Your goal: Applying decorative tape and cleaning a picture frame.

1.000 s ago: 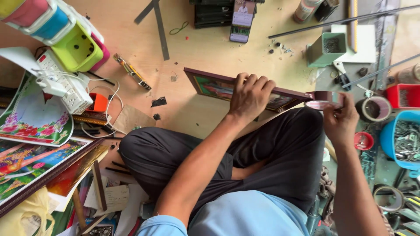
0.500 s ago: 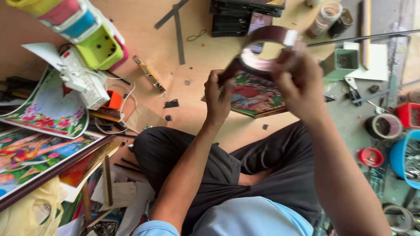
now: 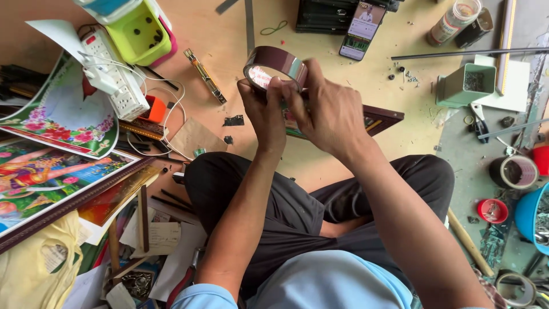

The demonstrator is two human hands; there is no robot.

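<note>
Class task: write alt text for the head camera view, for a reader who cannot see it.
Both hands, left hand and right hand, hold up a roll of brown tape above a dark picture frame on the floor, with prints to the left.

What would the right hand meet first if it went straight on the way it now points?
The brown tape roll: the right hand already grips it together with the left hand. Beyond lies bare floor, though depth is unclear.

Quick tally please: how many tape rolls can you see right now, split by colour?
Brown tape roll, held by the left hand and right hand: 1
Pale tape roll on the floor: 1
Red tape roll: 1
Total: 3
</note>
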